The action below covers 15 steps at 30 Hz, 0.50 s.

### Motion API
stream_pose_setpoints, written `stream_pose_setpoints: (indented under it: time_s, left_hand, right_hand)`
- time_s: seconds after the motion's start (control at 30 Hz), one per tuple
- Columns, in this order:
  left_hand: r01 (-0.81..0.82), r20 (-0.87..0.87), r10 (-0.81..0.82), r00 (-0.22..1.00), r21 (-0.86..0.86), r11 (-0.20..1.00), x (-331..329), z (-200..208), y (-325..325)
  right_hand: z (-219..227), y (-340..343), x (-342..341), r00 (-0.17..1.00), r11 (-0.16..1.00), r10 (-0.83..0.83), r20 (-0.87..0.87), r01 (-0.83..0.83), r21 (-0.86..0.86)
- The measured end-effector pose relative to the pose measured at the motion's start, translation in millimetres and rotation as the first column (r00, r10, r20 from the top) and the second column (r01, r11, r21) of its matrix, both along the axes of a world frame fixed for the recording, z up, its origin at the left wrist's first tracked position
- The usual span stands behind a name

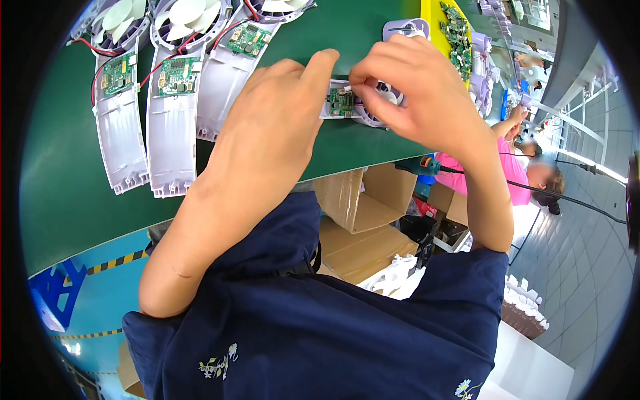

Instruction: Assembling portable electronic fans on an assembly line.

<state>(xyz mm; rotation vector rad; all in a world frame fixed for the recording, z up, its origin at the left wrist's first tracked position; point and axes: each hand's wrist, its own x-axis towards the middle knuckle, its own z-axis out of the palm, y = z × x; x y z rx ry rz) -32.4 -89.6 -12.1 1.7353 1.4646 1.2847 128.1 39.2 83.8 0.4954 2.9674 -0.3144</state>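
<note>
A small white fan housing point(369, 121) with a green circuit board point(342, 102) lies on the table between my hands. My left hand point(273, 117) is closed over its left end, thumb side up; its fingertips are mostly hidden behind the hand. Over the board and the fan end, my right hand point(423, 93) has thumb and forefinger pinched together. Whatever sits in that pinch is too small to tell. To the left lie three similar housing halves point(121, 147), each with a white fan point(185, 12), red and black wires and a green board point(177, 75).
Green tabletop point(67, 193) under everything. A yellow tray point(436, 17) holds several circuit boards point(456, 47) at the far right, beside a purple round part point(405, 28). A teal power screwdriver point(419, 165) with a black cable hangs at the near edge, above cardboard boxes point(383, 200). A co-worker in pink point(512, 175) sits right.
</note>
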Motion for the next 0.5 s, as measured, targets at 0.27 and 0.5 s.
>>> stream_pose_setpoints:
  time_s: [0.27,0.5]
  left_hand:
    - [-0.014,-0.006,0.014,1.000,0.015,1.000,1,-4,-2]
    - [-0.028,-0.032,0.027,0.999,-0.025,0.999,2,-1,1]
  right_hand:
    - [4,-13,-17,0.977,0.975,0.073,0.200,-0.113,0.193]
    - [9,-12,-29,0.949,0.961,0.096,0.301,-0.167,0.220]
